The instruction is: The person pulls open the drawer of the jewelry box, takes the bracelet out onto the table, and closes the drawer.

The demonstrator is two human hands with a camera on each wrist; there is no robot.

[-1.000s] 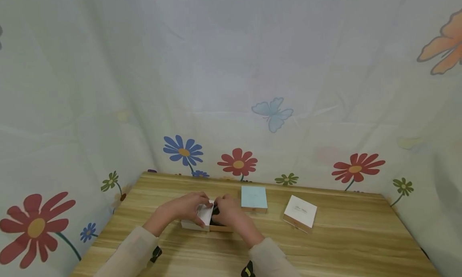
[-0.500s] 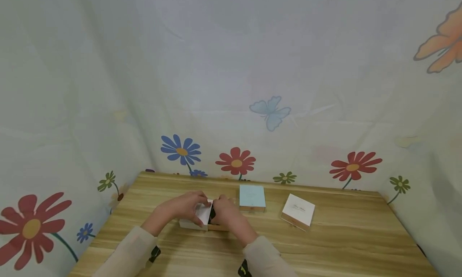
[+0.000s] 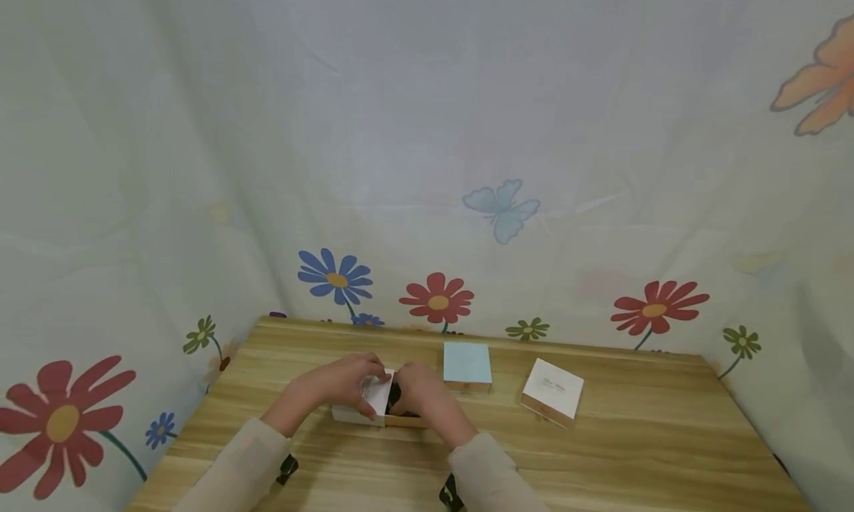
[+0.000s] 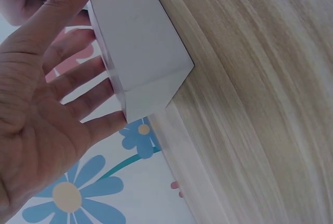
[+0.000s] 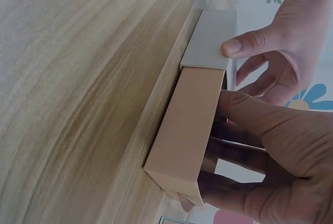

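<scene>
A white box sleeve (image 3: pixel 359 416) lies on the table with its orange-brown drawer (image 5: pixel 183 120) pulled partly out to the right. My left hand (image 3: pixel 342 382) grips the sleeve, thumb on the near side and fingers across to the far side. Over the drawer is my right hand (image 3: pixel 427 393), its thumb and fingers reaching down past the drawer's rim. Something dark (image 3: pixel 394 399) shows inside, beside the right fingers. Its kind is hidden, and so is whether those fingertips pinch it.
Just behind the right hand stands a light blue box (image 3: pixel 467 362). A white box (image 3: pixel 552 390) with small print lies farther right, turned at an angle. Flower-printed cloth (image 3: pixel 427 164) hangs behind the wooden table (image 3: pixel 654 438).
The right hand shifts very slightly over the drawer. The left hand and the sleeve stay in place, and the head view sways a little.
</scene>
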